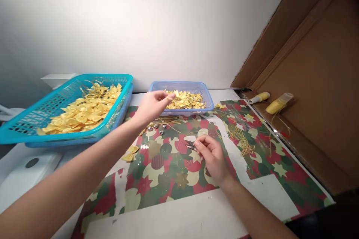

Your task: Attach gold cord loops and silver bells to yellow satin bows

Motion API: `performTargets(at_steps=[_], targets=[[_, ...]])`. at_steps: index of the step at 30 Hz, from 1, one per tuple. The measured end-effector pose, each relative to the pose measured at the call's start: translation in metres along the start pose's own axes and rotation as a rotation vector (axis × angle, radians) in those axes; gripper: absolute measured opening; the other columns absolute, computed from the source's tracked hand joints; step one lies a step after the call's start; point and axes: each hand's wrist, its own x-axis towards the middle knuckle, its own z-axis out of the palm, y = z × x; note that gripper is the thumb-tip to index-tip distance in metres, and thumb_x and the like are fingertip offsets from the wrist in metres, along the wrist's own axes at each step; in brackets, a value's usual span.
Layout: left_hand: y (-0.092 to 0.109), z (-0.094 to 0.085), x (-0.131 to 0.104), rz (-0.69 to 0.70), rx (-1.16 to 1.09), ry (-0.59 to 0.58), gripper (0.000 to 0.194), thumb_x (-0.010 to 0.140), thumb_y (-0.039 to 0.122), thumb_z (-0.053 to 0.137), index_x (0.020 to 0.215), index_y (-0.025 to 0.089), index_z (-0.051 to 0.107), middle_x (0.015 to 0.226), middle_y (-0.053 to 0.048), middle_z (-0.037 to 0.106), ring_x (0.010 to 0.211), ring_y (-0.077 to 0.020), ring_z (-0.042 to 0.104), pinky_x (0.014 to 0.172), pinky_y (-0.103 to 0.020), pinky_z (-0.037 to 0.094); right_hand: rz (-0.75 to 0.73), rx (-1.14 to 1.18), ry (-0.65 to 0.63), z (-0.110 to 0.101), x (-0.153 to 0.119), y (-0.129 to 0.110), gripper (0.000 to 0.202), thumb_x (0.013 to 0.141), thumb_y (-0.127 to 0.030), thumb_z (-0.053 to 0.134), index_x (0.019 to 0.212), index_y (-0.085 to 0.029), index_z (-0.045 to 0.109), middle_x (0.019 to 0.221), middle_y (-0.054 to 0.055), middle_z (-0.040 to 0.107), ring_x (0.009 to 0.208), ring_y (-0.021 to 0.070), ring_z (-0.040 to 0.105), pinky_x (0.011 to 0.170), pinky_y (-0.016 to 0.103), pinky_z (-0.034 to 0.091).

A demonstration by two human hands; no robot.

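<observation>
My left hand (155, 105) reaches over the near left edge of a small blue-violet basket (209, 99), its thumb and fingers pinched on a yellow bow (176, 94). More yellow bows with gold ties fill that basket. Lower and to the right, my right hand (211, 154) is closed on small dark scissors (191, 145), tips pointing left above the patterned sheet. A thin gold cord (182, 141) curves beside the tips. Another yellow bow (130, 154) lies on the sheet left of centre.
A large teal basket (120, 108) heaped with yellow bows stands at left. Silver bells (162, 132) and gold cords (168, 120) lie behind the hands. Gold cord scraps (246, 145) lie at right, near two yellow thread spools (279, 104) by a cardboard wall (314, 63).
</observation>
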Motion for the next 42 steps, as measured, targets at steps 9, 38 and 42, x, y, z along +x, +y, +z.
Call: performTargets(at_steps=[9, 38, 42], targets=[[-0.033, -0.050, -0.049, 0.212, 0.525, -0.134, 0.008, 0.074, 0.027, 0.062, 0.071, 0.021, 0.066, 0.071, -0.002, 0.067, 0.060, -0.0178, 0.060, 0.058, -0.027, 0.045, -0.089, -0.157, -0.082, -0.003, -0.008, 0.000, 0.023, 0.090, -0.034, 0.051, 0.071, -0.019, 0.052, 0.061, -0.004, 0.043, 0.055, 0.0106, 0.039, 0.051, 0.023, 0.033], [-0.055, 0.032, -0.124, 0.367, 0.016, -0.250, 0.035, 0.089, 0.024, 0.057, 0.123, 0.023, 0.059, 0.129, -0.008, 0.061, 0.118, -0.0256, 0.054, 0.099, -0.042, 0.045, -0.454, -0.597, -0.498, 0.001, 0.020, -0.003, 0.016, 0.097, -0.019, 0.044, 0.083, -0.022, 0.052, 0.102, 0.003, 0.057, 0.104, 0.0186, 0.047, 0.092, 0.035, 0.041], [-0.039, 0.050, -0.120, 0.118, -0.496, -0.356, 0.048, 0.094, 0.035, 0.050, 0.141, 0.026, 0.043, 0.144, -0.008, 0.050, 0.130, -0.0252, 0.047, 0.102, -0.037, 0.045, -0.402, -0.407, -0.324, 0.005, 0.018, 0.001, 0.019, 0.096, -0.026, 0.045, 0.079, -0.023, 0.052, 0.102, 0.005, 0.051, 0.104, 0.0198, 0.047, 0.093, 0.037, 0.042]])
